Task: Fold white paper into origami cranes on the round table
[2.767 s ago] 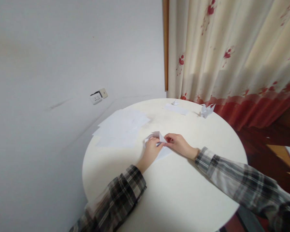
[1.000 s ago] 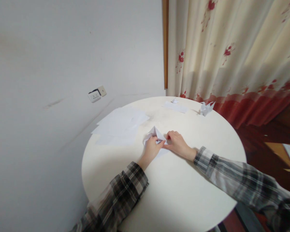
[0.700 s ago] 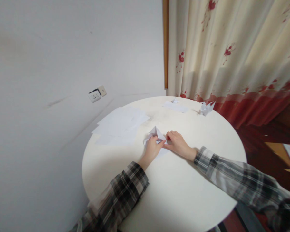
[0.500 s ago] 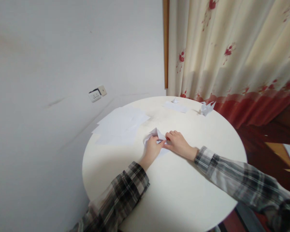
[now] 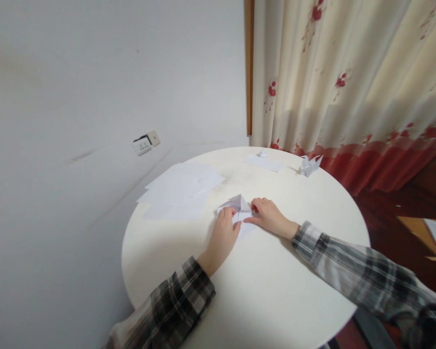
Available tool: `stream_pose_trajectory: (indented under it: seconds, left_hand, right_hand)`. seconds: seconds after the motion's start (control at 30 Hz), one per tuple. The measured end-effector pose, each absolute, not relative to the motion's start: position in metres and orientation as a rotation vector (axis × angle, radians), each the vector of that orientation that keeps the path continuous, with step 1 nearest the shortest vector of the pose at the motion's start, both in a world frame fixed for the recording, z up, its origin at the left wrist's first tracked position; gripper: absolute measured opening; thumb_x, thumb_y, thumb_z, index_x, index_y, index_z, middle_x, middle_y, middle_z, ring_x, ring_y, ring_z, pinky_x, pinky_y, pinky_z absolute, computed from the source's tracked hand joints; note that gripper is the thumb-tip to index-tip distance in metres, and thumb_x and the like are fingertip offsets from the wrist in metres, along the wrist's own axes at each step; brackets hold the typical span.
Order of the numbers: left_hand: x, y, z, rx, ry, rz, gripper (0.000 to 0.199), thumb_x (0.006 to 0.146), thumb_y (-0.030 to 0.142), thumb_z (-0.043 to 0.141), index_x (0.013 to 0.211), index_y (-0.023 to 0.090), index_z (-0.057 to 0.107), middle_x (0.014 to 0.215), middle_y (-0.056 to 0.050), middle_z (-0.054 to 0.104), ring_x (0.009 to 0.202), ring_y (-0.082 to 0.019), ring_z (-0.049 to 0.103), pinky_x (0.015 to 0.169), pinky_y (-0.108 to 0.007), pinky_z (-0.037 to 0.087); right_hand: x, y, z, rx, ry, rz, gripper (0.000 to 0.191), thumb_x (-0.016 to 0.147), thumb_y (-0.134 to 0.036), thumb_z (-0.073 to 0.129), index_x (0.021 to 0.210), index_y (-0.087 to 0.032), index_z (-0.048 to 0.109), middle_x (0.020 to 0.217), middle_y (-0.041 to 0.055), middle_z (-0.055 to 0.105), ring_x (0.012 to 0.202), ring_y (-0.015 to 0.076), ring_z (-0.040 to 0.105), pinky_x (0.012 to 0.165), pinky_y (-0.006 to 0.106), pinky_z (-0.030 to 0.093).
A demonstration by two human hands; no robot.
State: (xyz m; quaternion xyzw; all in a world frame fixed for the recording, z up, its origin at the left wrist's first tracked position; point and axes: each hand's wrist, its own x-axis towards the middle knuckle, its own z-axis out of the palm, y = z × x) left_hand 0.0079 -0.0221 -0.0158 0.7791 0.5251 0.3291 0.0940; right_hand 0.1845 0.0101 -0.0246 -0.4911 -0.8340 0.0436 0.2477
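Observation:
A partly folded white sheet of paper (image 5: 241, 203) lies on the round white table, with a raised peak at its far side and a flat part toward me. My left hand (image 5: 222, 237) grips its left part, fingers curled over it and thumb near the middle. On the opposite side my right hand (image 5: 271, 217) holds the right edge, fingers bent and thumb stretched along the near side. The fingertips are partly hidden in the folds.
Loose white sheets (image 5: 181, 186) are spread at the table's left. Toward the back, a small folded paper piece (image 5: 263, 153) sits on a flat sheet (image 5: 263, 162). A folded paper figure (image 5: 309, 166) stands by the right rim of the table (image 5: 276, 291). A wall and a curtain (image 5: 312, 87) are behind.
My left hand has drawn back a little toward the lower left, its thumb now apart from the right thumb. The paper's peak looks more upright. My right hand has hardly moved.

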Motion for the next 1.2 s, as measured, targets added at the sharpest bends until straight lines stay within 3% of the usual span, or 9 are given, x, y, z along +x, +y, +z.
stream_pose_trajectory:
  seconds: [0.1, 0.27, 0.4, 0.7, 1.2]
  left_hand:
    - [0.005, -0.033, -0.015, 2.563, 1.413, 0.785, 0.012, 0.078, 0.007, 0.052, 0.085, 0.016, 0.054, 0.090, -0.006, 0.059, 0.090, -0.020, 0.055, 0.082, -0.035, 0.046]
    - [0.008, -0.033, -0.022, 2.717, 1.248, 0.681, 0.026, 0.081, 0.006, 0.047, 0.103, 0.016, 0.057, 0.108, -0.007, 0.061, 0.102, -0.019, 0.054, 0.093, -0.035, 0.043]
    - [0.009, -0.032, -0.027, 2.773, 1.230, 0.709, 0.024, 0.082, 0.009, 0.047, 0.102, 0.014, 0.059, 0.108, -0.008, 0.062, 0.103, -0.019, 0.055, 0.094, -0.035, 0.043]
    - [0.010, -0.035, -0.028, 2.788, 1.226, 0.749, 0.025, 0.082, 0.010, 0.048, 0.103, 0.013, 0.060, 0.108, -0.009, 0.063, 0.103, -0.018, 0.056, 0.094, -0.034, 0.044]
    - [0.011, -0.036, -0.027, 2.791, 1.239, 0.755, 0.025, 0.082, 0.011, 0.049, 0.103, 0.013, 0.061, 0.106, -0.008, 0.064, 0.102, -0.019, 0.056, 0.094, -0.034, 0.045]
  right_hand:
    - [0.185, 0.011, -0.024, -1.308, -2.246, 0.175, 0.038, 0.073, -0.052, 0.061, 0.084, -0.017, 0.053, 0.079, 0.0047, 0.059, 0.073, 0.0174, 0.051, 0.065, 0.028, 0.036]
    - [0.185, 0.010, -0.023, -1.249, -2.195, 0.199, 0.024, 0.077, -0.039, 0.062, 0.083, -0.016, 0.059, 0.078, 0.0041, 0.062, 0.073, 0.0157, 0.053, 0.068, 0.027, 0.038]
    - [0.185, 0.008, -0.022, -1.256, -2.211, 0.135, 0.014, 0.081, -0.029, 0.058, 0.085, -0.017, 0.063, 0.079, 0.0041, 0.064, 0.077, 0.0156, 0.055, 0.071, 0.026, 0.037]
    - [0.181, 0.004, -0.019, -1.295, -2.282, -0.083, 0.016, 0.084, -0.026, 0.053, 0.076, -0.018, 0.065, 0.073, 0.0037, 0.065, 0.073, 0.0163, 0.055, 0.069, 0.028, 0.034]
    - [0.181, 0.010, -0.021, -1.255, -2.146, 0.169, 0.007, 0.078, -0.022, 0.061, 0.076, -0.016, 0.065, 0.077, 0.0045, 0.062, 0.076, 0.0155, 0.052, 0.070, 0.025, 0.037]
